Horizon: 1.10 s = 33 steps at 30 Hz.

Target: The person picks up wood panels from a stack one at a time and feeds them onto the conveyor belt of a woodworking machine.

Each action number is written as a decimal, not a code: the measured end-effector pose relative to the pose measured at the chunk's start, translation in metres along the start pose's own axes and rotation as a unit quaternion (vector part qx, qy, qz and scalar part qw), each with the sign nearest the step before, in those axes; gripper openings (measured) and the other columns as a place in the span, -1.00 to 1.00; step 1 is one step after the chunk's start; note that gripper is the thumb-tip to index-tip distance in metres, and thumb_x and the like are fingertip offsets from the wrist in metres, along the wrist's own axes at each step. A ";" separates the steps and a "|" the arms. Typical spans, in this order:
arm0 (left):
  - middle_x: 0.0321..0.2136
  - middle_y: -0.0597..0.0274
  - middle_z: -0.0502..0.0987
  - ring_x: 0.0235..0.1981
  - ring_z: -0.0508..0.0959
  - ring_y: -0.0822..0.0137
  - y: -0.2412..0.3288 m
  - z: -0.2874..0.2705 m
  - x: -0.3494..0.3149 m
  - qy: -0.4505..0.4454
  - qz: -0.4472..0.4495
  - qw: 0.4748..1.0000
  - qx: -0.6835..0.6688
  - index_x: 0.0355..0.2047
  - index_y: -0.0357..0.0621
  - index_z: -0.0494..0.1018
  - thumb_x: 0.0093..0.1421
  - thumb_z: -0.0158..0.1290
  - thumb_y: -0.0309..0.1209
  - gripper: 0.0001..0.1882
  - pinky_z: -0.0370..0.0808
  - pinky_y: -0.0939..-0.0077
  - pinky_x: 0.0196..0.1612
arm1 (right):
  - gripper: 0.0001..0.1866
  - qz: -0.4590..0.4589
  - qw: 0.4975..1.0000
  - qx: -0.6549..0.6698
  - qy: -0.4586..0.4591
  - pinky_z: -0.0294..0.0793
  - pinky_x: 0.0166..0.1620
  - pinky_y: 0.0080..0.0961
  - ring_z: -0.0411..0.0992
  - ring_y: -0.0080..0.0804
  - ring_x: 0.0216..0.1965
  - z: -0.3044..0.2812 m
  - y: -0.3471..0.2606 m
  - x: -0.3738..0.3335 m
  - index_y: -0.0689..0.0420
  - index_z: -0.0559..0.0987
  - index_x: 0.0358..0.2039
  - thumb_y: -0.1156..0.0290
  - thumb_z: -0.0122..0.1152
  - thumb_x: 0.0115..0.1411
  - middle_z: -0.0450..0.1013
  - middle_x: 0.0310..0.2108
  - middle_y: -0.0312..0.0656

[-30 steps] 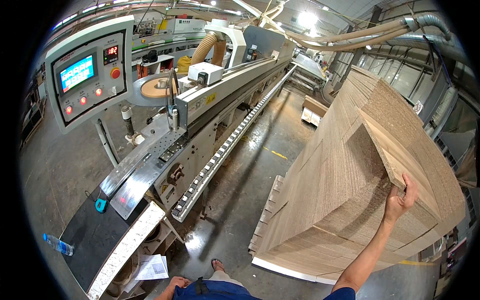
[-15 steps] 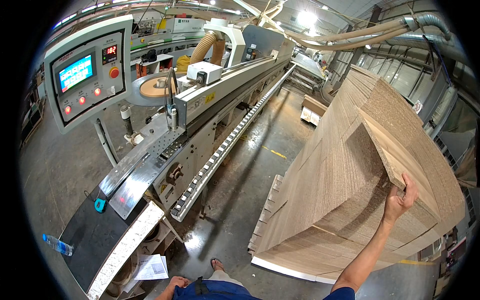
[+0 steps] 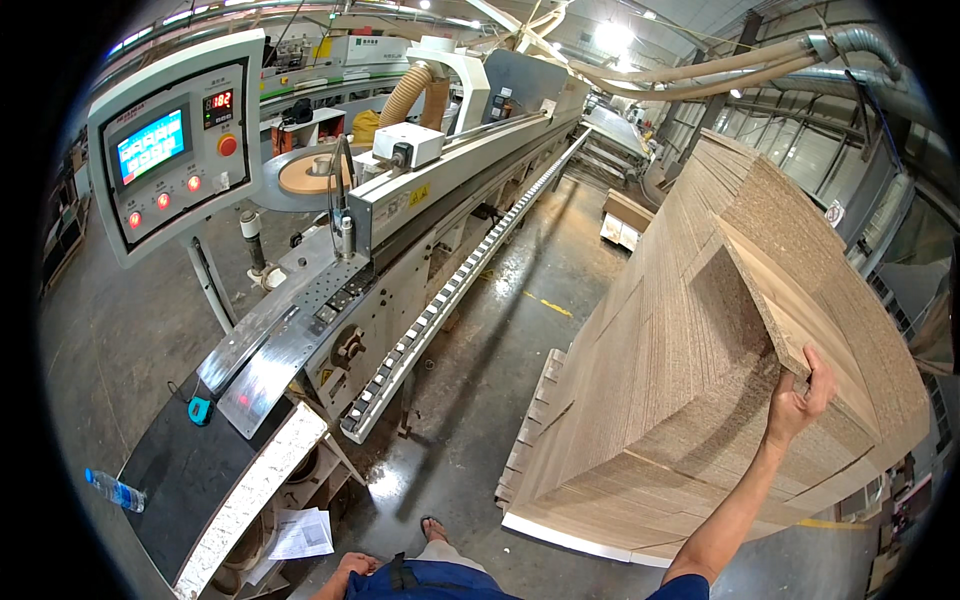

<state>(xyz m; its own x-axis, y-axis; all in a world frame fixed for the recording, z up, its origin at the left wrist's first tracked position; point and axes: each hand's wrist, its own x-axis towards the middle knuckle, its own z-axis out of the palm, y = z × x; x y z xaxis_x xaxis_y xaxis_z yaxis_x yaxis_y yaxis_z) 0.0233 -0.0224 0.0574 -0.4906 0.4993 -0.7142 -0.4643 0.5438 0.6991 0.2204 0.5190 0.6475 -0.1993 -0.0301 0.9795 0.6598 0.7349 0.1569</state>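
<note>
My right hand (image 3: 802, 395) grips the near corner of a particleboard panel (image 3: 752, 290), thumb on one side and fingers over the other. The panel is tilted, its far end resting on a tall stack of particleboard panels (image 3: 590, 430) to my right, and its shadowed edge stands off the boards under it. Low at the picture's bottom edge, my left hand (image 3: 358, 565) hangs by my waist beside the dark blue shirt. Its fingers are mostly hidden, and no object shows in it.
A long edge-banding machine (image 3: 420, 195) runs along the left, with a roller rail (image 3: 440, 305) and a control panel (image 3: 175, 145). On its dark near table (image 3: 185, 470) lie a teal tape measure (image 3: 201, 411) and a water bottle (image 3: 115, 490). Papers (image 3: 300, 535) sit below. A pallet (image 3: 530, 425) edges the stack.
</note>
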 end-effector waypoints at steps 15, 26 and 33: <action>-0.52 0.13 0.54 -0.51 0.53 0.35 -0.041 -0.018 0.032 -0.061 -0.071 0.977 -0.193 -0.44 -0.42 0.52 0.07 0.05 -0.52 -0.85 0.48 0.50 -0.46 | -0.62 0.003 1.000 0.004 0.008 0.22 -0.01 -0.44 0.38 -0.36 -0.16 0.002 -0.004 0.001 0.07 0.54 -0.23 0.56 0.24 -0.15 0.50 -0.25 -0.27; -0.41 -0.02 0.53 -0.42 0.55 0.22 -0.006 -0.015 0.006 -0.093 -0.048 0.971 -0.214 -0.34 -0.55 0.44 0.09 -0.09 -0.58 -0.79 0.50 0.41 -0.33 | -0.61 0.007 1.000 0.006 0.010 0.21 0.00 -0.43 0.39 -0.36 -0.16 0.003 -0.005 0.001 0.07 0.54 -0.23 0.61 0.19 -0.18 0.50 -0.26 -0.27; -0.47 0.10 0.55 -0.43 0.55 0.32 -0.058 -0.026 0.039 -0.060 0.051 0.997 0.024 -0.46 -0.41 0.49 0.09 -0.01 -0.48 -0.82 0.49 0.47 -0.37 | -0.55 0.006 1.000 0.007 0.013 0.20 0.01 -0.42 0.39 -0.37 -0.16 0.004 -0.008 0.004 0.07 0.54 -0.24 0.68 0.11 -0.24 0.50 -0.25 -0.28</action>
<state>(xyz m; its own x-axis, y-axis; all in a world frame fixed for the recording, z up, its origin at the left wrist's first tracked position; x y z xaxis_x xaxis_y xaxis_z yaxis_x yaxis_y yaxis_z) 0.0120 -0.0521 -0.0098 -0.4395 0.6296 -0.6407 -0.3798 0.5161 0.7677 0.2117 0.5157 0.6496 -0.1722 -0.0378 0.9843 0.6514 0.7452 0.1426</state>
